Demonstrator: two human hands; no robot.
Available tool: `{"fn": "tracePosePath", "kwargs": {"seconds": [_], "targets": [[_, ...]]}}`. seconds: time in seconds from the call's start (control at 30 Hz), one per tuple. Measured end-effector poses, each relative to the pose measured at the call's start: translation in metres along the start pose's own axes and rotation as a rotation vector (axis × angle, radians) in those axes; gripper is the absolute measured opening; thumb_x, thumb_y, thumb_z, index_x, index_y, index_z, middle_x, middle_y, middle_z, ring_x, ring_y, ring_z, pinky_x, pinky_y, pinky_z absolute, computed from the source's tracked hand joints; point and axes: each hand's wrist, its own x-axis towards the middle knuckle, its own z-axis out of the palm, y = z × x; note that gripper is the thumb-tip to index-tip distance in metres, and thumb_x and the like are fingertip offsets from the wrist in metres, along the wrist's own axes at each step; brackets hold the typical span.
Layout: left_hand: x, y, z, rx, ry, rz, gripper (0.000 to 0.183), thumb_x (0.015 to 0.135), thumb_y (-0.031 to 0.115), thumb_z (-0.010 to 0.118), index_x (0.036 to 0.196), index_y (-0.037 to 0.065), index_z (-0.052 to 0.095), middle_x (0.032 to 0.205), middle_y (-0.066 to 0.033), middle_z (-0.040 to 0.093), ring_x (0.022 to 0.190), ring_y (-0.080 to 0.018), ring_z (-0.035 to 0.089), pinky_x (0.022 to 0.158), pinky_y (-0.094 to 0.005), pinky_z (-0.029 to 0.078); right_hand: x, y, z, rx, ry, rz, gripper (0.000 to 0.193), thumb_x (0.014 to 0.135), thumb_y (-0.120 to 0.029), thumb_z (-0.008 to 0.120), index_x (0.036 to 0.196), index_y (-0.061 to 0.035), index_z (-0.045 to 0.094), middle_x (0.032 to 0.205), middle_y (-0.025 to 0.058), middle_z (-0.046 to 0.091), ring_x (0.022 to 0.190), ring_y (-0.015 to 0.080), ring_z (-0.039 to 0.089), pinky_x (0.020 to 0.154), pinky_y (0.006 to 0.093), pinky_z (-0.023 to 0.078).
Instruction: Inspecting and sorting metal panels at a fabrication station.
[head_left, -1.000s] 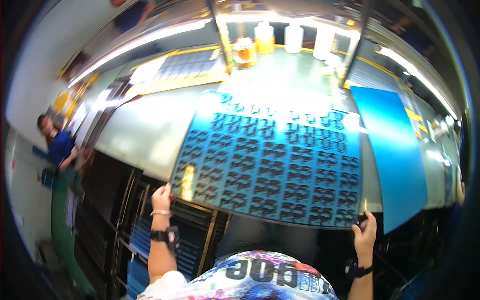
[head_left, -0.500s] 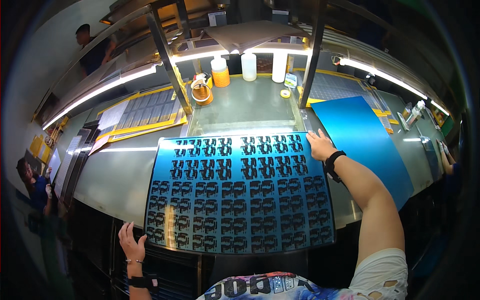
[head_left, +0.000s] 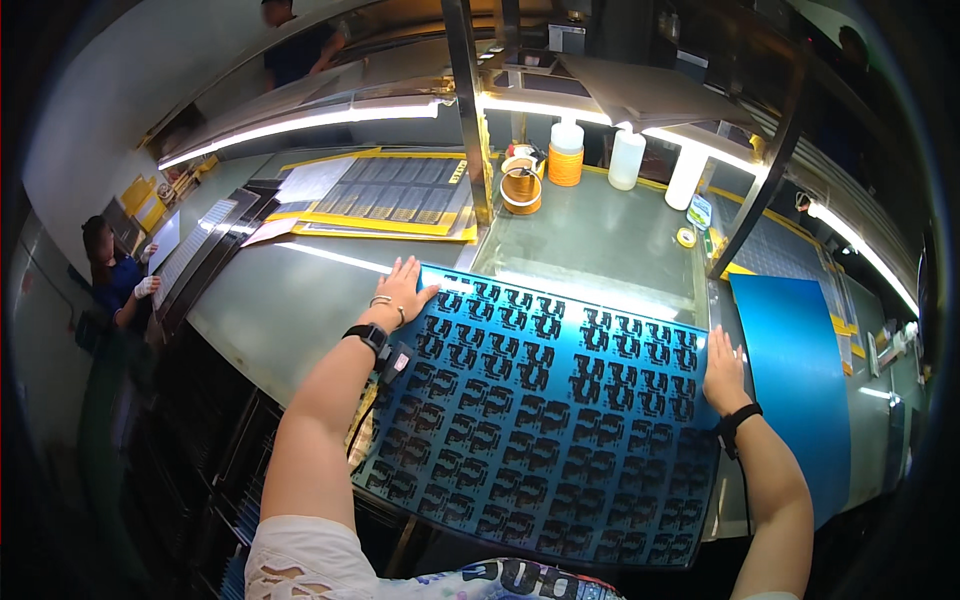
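A blue metallic sheet (head_left: 562, 360) printed with rows of black shapes lies on the glass-topped table, its near edge reaching toward my body. My left hand (head_left: 400, 293) rests at the sheet's far left corner, fingers stretched out. On the opposite side, my right hand (head_left: 722, 372) lies along the right edge near the far corner, fingers extended. Both palms touch the sheet's borders, and neither hand is wrapped round anything. A plain blue sheet (head_left: 795, 390) lies just right of my right hand.
Behind the sheet stand a brown tape roll (head_left: 521, 188), an orange-wrapped bottle (head_left: 565, 158), white bottles (head_left: 627, 160) and a small yellow tape roll (head_left: 685, 237). Yellow-edged film sheets (head_left: 385, 195) lie at left. Metal posts (head_left: 466, 110) flank the glass. A co-worker (head_left: 118, 265) handles panels at far left.
My left hand has risen from beside the sheet's near left corner to its far left corner. My right hand stays at the right edge, slightly nearer. The view has turned and tilted left.
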Motion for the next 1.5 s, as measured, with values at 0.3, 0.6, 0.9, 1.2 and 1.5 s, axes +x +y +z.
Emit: {"fn": "tracePosePath", "kwargs": {"seconds": [0.3, 0.6, 0.9, 1.2, 1.5], "targets": [[0.020, 0.009, 0.036, 0.024, 0.170, -0.141, 0.068, 0.088, 0.051, 0.037, 0.140, 0.009, 0.025, 0.148, -0.0058, 0.019, 0.138, -0.0235, 0.012, 0.109, -0.0496, 0.011, -0.014, 0.013, -0.011, 0.177, -0.038, 0.019, 0.066, 0.071, 0.006, 0.043, 0.136, 0.0019, 0.028, 0.143, 0.0192, 0.026, 0.133, 0.0322, 0.025, 0.105, 0.0505, 0.023], [0.020, 0.010, 0.026, 0.095, 0.081, -0.176, 0.070, 0.090, 0.054, 0.030, 0.142, 0.009, 0.018, 0.150, -0.0050, 0.011, 0.139, -0.0211, 0.006, 0.109, -0.0509, 0.007, -0.220, -0.034, -0.061, 0.424, -0.067, -0.029, 0.064, 0.068, 0.009, 0.042, 0.131, 0.0043, 0.035, 0.139, 0.0224, 0.031, 0.129, 0.0379, 0.030, 0.104, 0.0537, 0.022], [-0.022, 0.008, 0.014, 0.078, -0.020, -0.295, 0.082, 0.087, 0.064, 0.019, 0.142, 0.004, 0.015, 0.150, -0.0096, 0.009, 0.139, -0.0237, 0.005, 0.108, -0.0544, 0.005, -0.301, -0.067, -0.054, 0.591, 0.136, 0.169, 0.056, 0.072, 0.010, 0.038, 0.128, 0.0064, 0.040, 0.135, 0.0232, 0.038, 0.128, 0.0382, 0.032, 0.106, 0.0465, 0.024], [-0.306, -0.058, 0.018, -0.013, 0.003, -0.261, 0.075, 0.090, 0.058, 0.023, 0.141, 0.004, 0.017, 0.149, -0.0128, 0.011, 0.138, -0.0293, 0.007, 0.104, -0.0582, 0.007, -0.300, -0.032, -0.025, 1.345, 0.254, 0.594, 0.027, 0.089, -0.002, 0.041, 0.112, 0.0054, 0.054, 0.108, 0.0165, 0.061, 0.096, 0.0224, 0.061, 0.083, 0.0295, 0.047], [-0.306, -0.063, 0.038, -1.795, 0.233, -0.759, 0.031, 0.089, 0.037, 0.054, 0.091, 0.007, 0.060, 0.083, -0.0027, 0.064, 0.072, -0.0154, 0.061, 0.063, -0.0274, 0.048, -0.251, -0.004, -0.040, 2.235, -0.604, 0.181, 0.042, 0.082, -0.001, 0.059, 0.122, -0.0003, 0.047, 0.114, 0.0073, 0.056, 0.105, 0.0167, 0.053, 0.092, 0.0319, 0.041]]}}
